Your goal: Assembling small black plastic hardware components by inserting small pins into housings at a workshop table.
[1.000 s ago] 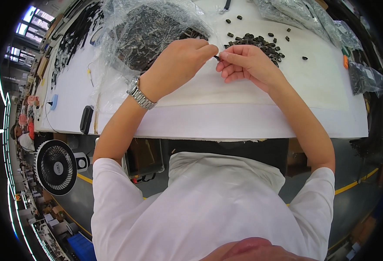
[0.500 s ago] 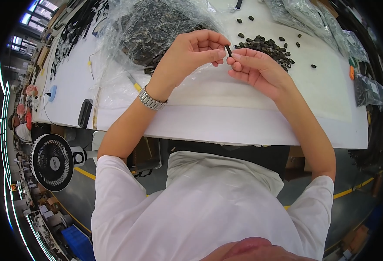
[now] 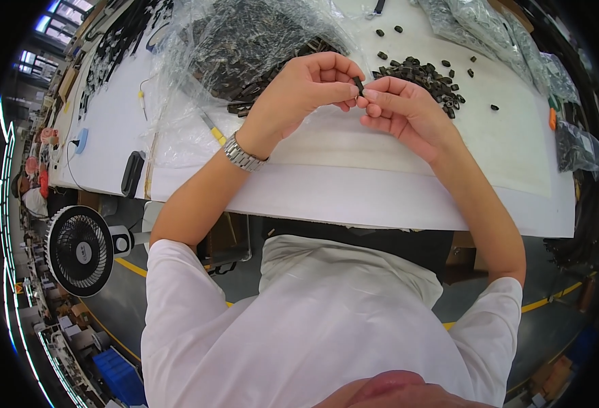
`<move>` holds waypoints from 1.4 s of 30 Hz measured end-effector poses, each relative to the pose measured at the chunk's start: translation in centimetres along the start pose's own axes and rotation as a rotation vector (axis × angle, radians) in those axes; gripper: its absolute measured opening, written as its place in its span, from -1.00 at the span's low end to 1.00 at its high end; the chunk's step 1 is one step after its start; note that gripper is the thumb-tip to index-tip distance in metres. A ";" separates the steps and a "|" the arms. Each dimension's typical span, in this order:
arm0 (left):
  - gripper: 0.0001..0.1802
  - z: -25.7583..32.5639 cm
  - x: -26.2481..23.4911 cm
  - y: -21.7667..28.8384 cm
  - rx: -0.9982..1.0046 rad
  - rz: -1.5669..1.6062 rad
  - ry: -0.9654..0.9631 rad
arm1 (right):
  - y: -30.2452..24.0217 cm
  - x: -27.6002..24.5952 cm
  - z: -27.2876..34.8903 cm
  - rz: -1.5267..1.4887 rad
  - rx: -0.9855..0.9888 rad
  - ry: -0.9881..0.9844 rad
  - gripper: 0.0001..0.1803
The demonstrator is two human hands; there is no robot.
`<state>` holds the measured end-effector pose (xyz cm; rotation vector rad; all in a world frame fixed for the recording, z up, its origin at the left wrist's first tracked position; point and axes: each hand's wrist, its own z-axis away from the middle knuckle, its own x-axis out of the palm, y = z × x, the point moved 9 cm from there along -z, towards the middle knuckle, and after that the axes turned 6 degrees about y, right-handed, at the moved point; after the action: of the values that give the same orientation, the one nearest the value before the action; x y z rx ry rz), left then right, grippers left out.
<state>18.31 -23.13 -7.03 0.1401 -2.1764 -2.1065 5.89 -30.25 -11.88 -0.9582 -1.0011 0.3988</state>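
Between the fingertips of both hands is a small, narrow black piece [image 3: 358, 84], tilted, its lower end hidden by fingers. My left hand [image 3: 307, 88], with a metal-band watch [image 3: 243, 154] on its wrist, pinches it by the upper part. Thumb and fingers of my right hand [image 3: 408, 114] close on its lower end. Right behind the right hand lies a pile of small black ring-like parts [image 3: 422, 76]. A clear plastic bag [image 3: 245, 47] full of dark pieces lies open beyond the left hand, several of them spilling from its near edge.
A yellow-handled tool [image 3: 216, 133] lies by my left forearm, and a black oblong case [image 3: 132, 174] farther left. Plastic-wrapped packs [image 3: 476, 34] sit at the back right, near an orange-handled tool [image 3: 552, 118]. A fan [image 3: 80, 251] stands left, below the white tabletop [image 3: 354, 194].
Both hands have come slightly nearer to me with the black piece, and their fingertips are closer together, covering more of it. The scene has shifted a little in the view.
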 end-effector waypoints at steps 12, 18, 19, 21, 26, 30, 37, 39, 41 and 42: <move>-0.96 1.3 0.9 2.1 0.428 -0.521 0.353 | -3.0 2.3 2.8 0.672 -0.416 0.327 -0.88; -0.90 2.9 1.4 4.0 0.639 -0.705 0.405 | -3.0 2.6 2.3 0.676 -0.417 0.263 -0.89; -0.88 3.2 1.4 4.5 0.698 -0.719 0.418 | -2.9 2.7 2.1 0.581 -0.417 0.213 -0.89; -0.87 3.2 1.8 4.6 0.744 -0.748 0.425 | -2.4 2.8 1.8 0.388 -0.334 0.208 -0.87; -0.88 3.8 2.9 5.5 0.810 -0.821 0.431 | -1.1 2.6 1.5 0.052 -0.206 0.115 -0.80; -0.88 2.8 2.7 5.0 0.782 -0.718 0.392 | -1.6 1.3 1.4 0.152 -0.259 0.178 -0.79; -0.72 3.6 3.7 6.1 0.880 -0.965 0.366 | -2.0 2.6 1.4 0.230 -0.287 0.192 -0.75; -0.71 3.1 3.6 5.8 0.853 -0.933 0.355 | -2.0 1.8 0.9 0.249 -0.320 0.204 -0.77; -0.73 2.7 3.5 5.4 0.814 -0.907 0.352 | -2.1 0.9 0.7 0.244 -0.295 0.214 -0.78; -0.75 2.3 3.3 5.2 0.772 -0.901 0.368 | -2.0 0.6 0.7 0.236 -0.269 0.197 -0.79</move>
<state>14.77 -21.14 -1.86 1.6591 -2.7850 -1.1083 5.38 -30.60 -9.75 -1.3394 -0.7759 0.3620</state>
